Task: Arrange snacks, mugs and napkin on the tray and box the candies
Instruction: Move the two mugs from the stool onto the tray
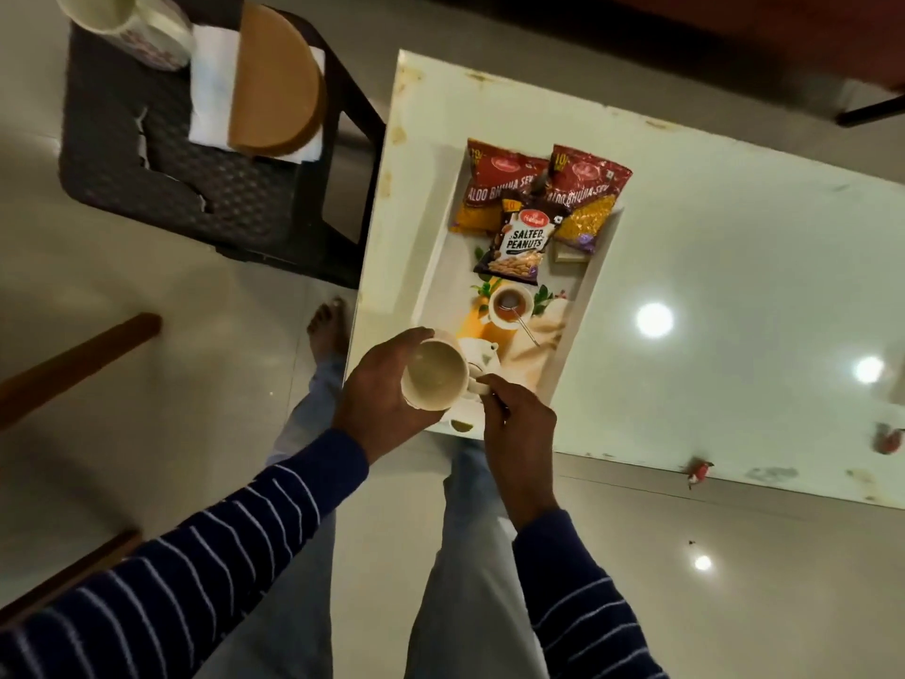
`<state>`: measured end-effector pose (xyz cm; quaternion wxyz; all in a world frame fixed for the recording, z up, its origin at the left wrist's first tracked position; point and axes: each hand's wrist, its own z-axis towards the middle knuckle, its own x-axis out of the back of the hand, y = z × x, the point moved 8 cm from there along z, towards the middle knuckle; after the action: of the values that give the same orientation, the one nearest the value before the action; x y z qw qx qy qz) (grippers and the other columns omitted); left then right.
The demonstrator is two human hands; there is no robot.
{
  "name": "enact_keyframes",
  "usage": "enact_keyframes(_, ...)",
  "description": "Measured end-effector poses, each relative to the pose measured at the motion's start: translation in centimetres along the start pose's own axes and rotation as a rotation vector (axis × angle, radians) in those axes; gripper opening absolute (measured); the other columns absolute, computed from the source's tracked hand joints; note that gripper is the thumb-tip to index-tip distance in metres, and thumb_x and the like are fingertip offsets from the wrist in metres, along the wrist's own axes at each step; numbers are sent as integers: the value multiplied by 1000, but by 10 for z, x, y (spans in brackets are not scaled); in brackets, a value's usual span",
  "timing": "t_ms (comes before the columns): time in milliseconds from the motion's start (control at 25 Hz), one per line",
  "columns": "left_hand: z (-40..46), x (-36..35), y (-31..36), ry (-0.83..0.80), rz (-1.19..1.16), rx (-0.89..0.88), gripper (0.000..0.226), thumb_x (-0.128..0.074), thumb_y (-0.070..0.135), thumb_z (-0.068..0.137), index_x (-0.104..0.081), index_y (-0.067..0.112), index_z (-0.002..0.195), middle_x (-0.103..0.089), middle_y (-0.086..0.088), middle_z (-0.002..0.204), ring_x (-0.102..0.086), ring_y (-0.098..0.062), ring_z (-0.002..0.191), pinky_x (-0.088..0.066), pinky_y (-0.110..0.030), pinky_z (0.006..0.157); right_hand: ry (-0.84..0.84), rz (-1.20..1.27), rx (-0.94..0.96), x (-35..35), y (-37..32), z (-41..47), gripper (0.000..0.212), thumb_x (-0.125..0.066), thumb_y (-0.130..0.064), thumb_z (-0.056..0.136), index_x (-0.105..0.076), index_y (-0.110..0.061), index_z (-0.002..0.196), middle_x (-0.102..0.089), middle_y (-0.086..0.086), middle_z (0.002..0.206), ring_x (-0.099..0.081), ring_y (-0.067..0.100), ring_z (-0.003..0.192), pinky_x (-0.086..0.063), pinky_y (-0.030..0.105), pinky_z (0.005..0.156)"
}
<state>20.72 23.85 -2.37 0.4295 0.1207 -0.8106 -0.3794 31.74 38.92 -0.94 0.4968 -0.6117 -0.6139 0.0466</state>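
A white tray with a printed tea picture lies on the white table. Two red Aloo Bhujia packets and a Salted Peanuts packet lie at its far end. Over the tray's near end my left hand holds a cream mug by its body, mouth facing up. My right hand pinches the mug's handle. A second mug and a white napkin rest on the dark plastic chair at upper left. Two red candies lie near the table's front edge.
A round tan box lid lies on the napkin on the chair. A small box peeks out beneath the right snack packet. My legs and a bare foot are beside the table's left edge. Wooden furniture legs stand at the left.
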Motion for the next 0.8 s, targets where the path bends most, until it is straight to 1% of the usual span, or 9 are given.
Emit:
enact_keyframes(80,-6,-23,-5,-44,23,-7,93,-92,43,57,-47,27,136,-61,3,132,-56,-12,119,-45,-21,100,-20,-17,-13,-4,24,-1,21,-59,-8,97,-75,-14,109,-74,-3,99,-63,6,84,-39,-2,76)
enact_keyframes(200,-8,-42,-16,-80,54,-3,87,-89,44,62,-49,23,137,-61,3,134,-57,-16,121,-47,-28,102,-62,13,-49,-17,50,-1,22,-57,-11,99,-74,-15,110,-75,-1,103,-64,8,90,-39,1,80)
enact_keyframes(280,-7,-46,-22,-83,64,-2,85,-88,44,65,-50,22,138,-61,3,134,-57,-14,121,-47,-27,101,-85,26,-61,-27,59,2,23,-56,-12,100,-74,-14,113,-74,0,107,-62,7,92,-38,-3,79)
enact_keyframes(360,-5,-46,-26,-55,77,-3,83,-88,41,66,-51,21,137,-61,3,134,-55,-13,121,-42,-21,99,-103,24,-63,-35,66,6,23,-55,-11,99,-73,-14,115,-74,2,108,-62,7,92,-38,-4,78)
enact_keyframes(440,-3,-47,-28,-58,70,13,82,-89,38,67,-51,20,138,-60,2,135,-54,-12,121,-38,-18,98,-97,22,-66,-39,69,8,24,-56,-9,99,-72,-13,116,-73,4,108,-60,5,88,-38,-6,75)
enact_keyframes(520,-2,-48,-29,-65,73,9,82,-89,37,67,-50,18,138,-59,0,136,-54,-14,121,-39,-19,98,-87,14,-66,-41,70,8,25,-56,-8,98,-72,-13,116,-74,5,108,-58,4,86,-37,-7,73)
enact_keyframes(600,-2,-49,-27,-82,65,0,85,-89,38,67,-49,18,139,-57,0,138,-54,-17,123,-45,-25,99,-87,14,-74,-41,70,7,29,-55,-6,98,-71,-16,120,-73,4,110,-59,6,90,-38,-5,75)
enact_keyframes(720,-3,-38,-23,-109,126,-40,106,-89,57,55,-41,20,143,-52,1,143,-51,-17,127,-46,-30,98,-84,-62,-130,-31,69,0,44,-50,-5,98,-60,-28,134,-70,-10,110,-60,2,85,-40,-1,76)
enact_keyframes(800,-3,-14,-26,-76,196,-43,119,-79,77,49,-38,20,145,-48,1,145,-48,-15,129,-42,-29,101,48,-170,-113,-7,55,-6,48,-54,-9,97,-55,-35,137,-61,-21,105,-58,-8,80,-35,-4,80)
